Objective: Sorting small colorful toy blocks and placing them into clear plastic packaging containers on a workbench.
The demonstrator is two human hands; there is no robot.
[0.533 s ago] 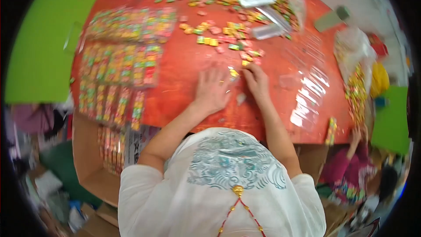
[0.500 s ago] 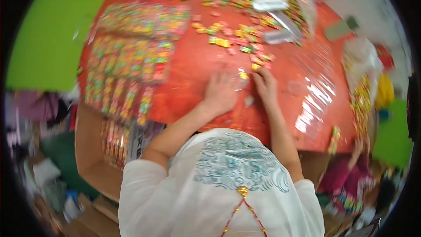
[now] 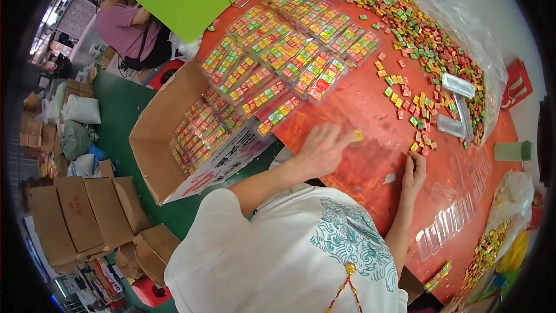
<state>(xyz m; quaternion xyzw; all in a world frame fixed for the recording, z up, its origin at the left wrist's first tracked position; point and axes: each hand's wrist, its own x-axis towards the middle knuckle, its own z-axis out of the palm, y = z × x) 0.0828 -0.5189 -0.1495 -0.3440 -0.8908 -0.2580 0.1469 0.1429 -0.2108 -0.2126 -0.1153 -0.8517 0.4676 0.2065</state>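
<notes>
My left hand is over the red table, its fingers curled at the end of a clear plastic case that is hard to see, with one small yellow wrapped sweet at its tip. To the right, my right hand rests on the table with bent fingers, its fingertips beside a yellow sweet at the near end of the loose ones. Whether anything is pinched there is hidden. Loose red, yellow and green sweets form a large heap at the far right.
Filled clear packs lie in rows at the left, beside a cardboard box holding more. Clear empty cases lie at the right, near a pale green bottle. A person in purple sits at far left.
The view has swung left, so the table appears farther right and tilted. My hands have moved apart; the yellow sweet is now by my left hand.
</notes>
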